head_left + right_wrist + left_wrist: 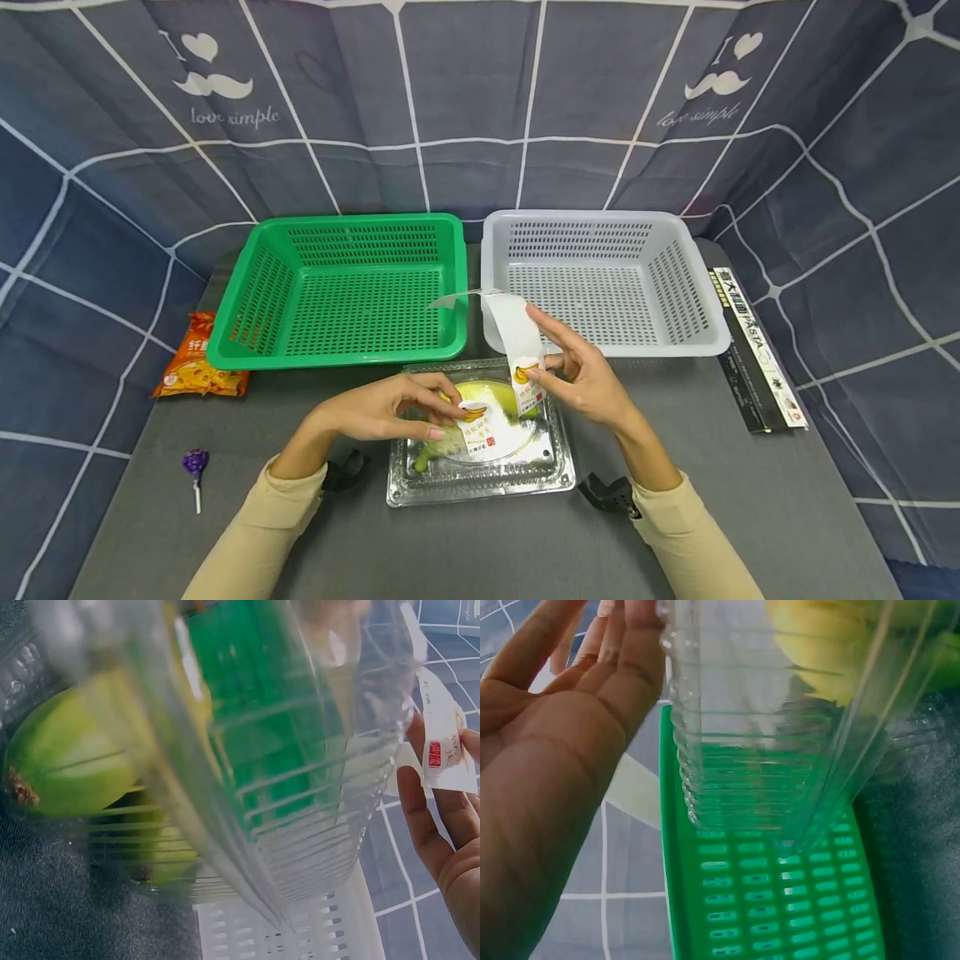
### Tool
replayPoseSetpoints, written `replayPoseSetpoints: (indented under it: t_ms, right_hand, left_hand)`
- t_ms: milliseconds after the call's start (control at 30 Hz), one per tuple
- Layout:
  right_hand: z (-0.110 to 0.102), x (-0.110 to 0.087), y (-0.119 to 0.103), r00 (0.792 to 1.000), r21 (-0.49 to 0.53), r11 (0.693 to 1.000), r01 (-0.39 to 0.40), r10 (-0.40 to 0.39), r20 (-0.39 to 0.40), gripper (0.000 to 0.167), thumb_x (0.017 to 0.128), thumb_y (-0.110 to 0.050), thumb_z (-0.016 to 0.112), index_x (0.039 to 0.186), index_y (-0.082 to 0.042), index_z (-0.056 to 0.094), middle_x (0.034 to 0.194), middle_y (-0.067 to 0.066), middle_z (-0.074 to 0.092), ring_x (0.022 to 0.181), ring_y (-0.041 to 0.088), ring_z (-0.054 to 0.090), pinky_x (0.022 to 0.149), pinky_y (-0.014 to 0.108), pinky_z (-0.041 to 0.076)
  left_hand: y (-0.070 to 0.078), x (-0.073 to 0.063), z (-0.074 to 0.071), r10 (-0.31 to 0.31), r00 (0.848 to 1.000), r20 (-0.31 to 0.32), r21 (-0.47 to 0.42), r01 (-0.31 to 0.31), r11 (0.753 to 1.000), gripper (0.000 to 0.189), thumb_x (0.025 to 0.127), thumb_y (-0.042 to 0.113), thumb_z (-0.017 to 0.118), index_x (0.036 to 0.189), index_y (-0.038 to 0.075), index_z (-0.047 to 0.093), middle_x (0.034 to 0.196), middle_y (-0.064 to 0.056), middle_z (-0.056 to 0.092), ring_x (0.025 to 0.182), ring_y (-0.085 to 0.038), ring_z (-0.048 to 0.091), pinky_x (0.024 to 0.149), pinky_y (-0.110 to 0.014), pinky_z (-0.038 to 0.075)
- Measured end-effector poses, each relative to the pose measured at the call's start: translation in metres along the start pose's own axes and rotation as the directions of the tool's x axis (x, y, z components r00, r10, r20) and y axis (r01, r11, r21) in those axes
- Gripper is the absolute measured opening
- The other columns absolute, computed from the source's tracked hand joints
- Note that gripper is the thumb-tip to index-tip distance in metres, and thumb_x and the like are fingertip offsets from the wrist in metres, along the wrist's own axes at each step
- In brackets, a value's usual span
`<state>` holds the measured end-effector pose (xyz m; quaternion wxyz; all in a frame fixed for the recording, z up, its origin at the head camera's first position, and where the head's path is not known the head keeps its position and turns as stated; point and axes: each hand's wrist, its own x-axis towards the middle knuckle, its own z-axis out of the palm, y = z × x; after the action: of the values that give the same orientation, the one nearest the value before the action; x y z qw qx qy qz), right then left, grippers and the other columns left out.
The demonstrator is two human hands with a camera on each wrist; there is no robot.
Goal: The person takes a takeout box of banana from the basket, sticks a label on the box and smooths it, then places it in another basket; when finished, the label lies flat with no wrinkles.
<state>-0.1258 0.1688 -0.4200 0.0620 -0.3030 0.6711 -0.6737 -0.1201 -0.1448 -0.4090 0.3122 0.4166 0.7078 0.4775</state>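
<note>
A clear plastic box [408, 492] stands on the table with yellow-green fruit [71, 761] inside, which look like bananas. On its lid lies a white label [491, 433] printed with bananas. My left hand [393, 408] is over the lid's left part, fingertips touching the label's upper left edge and thumb apart from the fingers. Above the lid's right side, my right hand [588, 379] pinches a curling white label strip [517, 329] with a similar banana print. The strip's far end is see-through. In the left wrist view the fingertips are partly hidden behind the box.
Behind the box stand a green basket [341, 363] and a white basket [607, 346], side by side. An orange snack bag [198, 358] and a purple lollipop [196, 463] lie at the left. At the right edge lies a black-and-white pasta box [753, 350].
</note>
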Motion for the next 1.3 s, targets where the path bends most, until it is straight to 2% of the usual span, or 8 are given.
replayPoseSetpoints:
  t_ms: [200,400,567,700,767,933,1067,1300]
  right_hand:
    - [0.000,0.000,0.000,1.000,0.021,1.000,-0.008,0.008,0.004,0.080,0.085,0.019,0.059,0.154,0.001,0.023,0.161,0.021,0.017,0.094,0.011,0.071,0.054,0.017,0.048]
    - [-0.001,-0.003,0.002,1.000,0.010,1.000,0.007,-0.007,0.017,0.080,0.084,0.020,0.059,0.153,0.004,0.022,0.160,0.024,0.017,0.099,0.012,0.071,0.060,0.020,0.053]
    - [0.000,-0.004,0.003,0.999,0.010,1.000,0.006,-0.006,0.034,0.081,0.084,0.020,0.060,0.154,0.002,0.022,0.161,0.024,0.017,0.096,0.013,0.071,0.053,0.023,0.050]
    - [0.000,-0.004,0.003,0.999,0.002,1.000,-0.012,0.012,0.034,0.082,0.085,0.019,0.060,0.155,0.000,0.022,0.161,0.022,0.019,0.094,0.013,0.072,0.051,0.023,0.048]
    - [-0.001,-0.005,0.003,0.999,-0.006,1.000,-0.018,0.018,0.033,0.081,0.085,0.019,0.060,0.155,-0.001,0.022,0.161,0.022,0.019,0.094,0.013,0.072,0.051,0.024,0.049]
    - [-0.001,-0.005,0.004,0.999,-0.014,1.000,-0.024,0.024,0.038,0.081,0.086,0.018,0.059,0.155,-0.001,0.022,0.160,0.023,0.019,0.093,0.014,0.072,0.050,0.030,0.051]
    - [-0.001,-0.005,0.004,0.999,-0.007,1.000,-0.015,0.015,0.040,0.081,0.085,0.019,0.059,0.155,0.000,0.022,0.161,0.022,0.018,0.091,0.014,0.072,0.051,0.029,0.051]
    - [-0.001,-0.006,0.004,0.999,0.051,0.999,0.012,-0.015,0.052,0.082,0.083,0.021,0.059,0.154,0.004,0.021,0.161,0.024,0.014,0.092,0.013,0.072,0.049,0.025,0.051]
  left_hand:
    - [0.006,0.005,0.008,-0.051,0.997,-0.056,0.185,0.061,0.981,0.040,0.097,0.026,0.063,0.132,0.006,0.062,0.122,-0.005,0.053,0.096,-0.008,0.061,0.085,-0.028,0.053]
    - [0.014,0.009,0.016,-0.134,0.986,-0.095,0.300,0.156,0.941,0.038,0.099,0.027,0.059,0.130,0.006,0.063,0.126,-0.003,0.052,0.089,-0.003,0.058,0.081,-0.026,0.051]
    - [0.016,0.011,0.021,-0.152,0.981,-0.118,0.364,0.185,0.913,0.033,0.100,0.025,0.058,0.126,0.006,0.067,0.133,-0.006,0.047,0.085,-0.002,0.056,0.080,-0.027,0.050]
    - [0.018,0.009,0.025,-0.152,0.978,-0.141,0.384,0.195,0.903,0.035,0.100,0.026,0.058,0.128,0.007,0.065,0.147,-0.010,0.038,0.090,-0.006,0.059,0.085,-0.032,0.051]
    - [0.018,0.008,0.027,-0.133,0.979,-0.157,0.402,0.186,0.896,0.036,0.099,0.026,0.059,0.129,0.006,0.064,0.151,-0.012,0.034,0.104,-0.013,0.060,0.091,-0.037,0.050]
    - [0.017,0.007,0.031,-0.068,0.981,-0.182,0.476,0.149,0.867,0.033,0.096,0.027,0.063,0.125,0.013,0.068,0.147,-0.005,0.043,0.127,-0.023,0.043,0.103,-0.051,0.034]
    - [0.017,0.007,0.033,-0.065,0.985,-0.157,0.493,0.135,0.860,0.029,0.097,0.026,0.061,0.123,0.017,0.070,0.140,0.002,0.052,0.121,-0.020,0.040,0.096,-0.052,0.024]
    - [0.013,0.007,0.035,-0.063,0.981,-0.185,0.499,0.149,0.854,0.028,0.096,0.028,0.062,0.121,0.020,0.071,0.140,0.002,0.052,0.122,-0.021,0.040,0.094,-0.052,0.017]
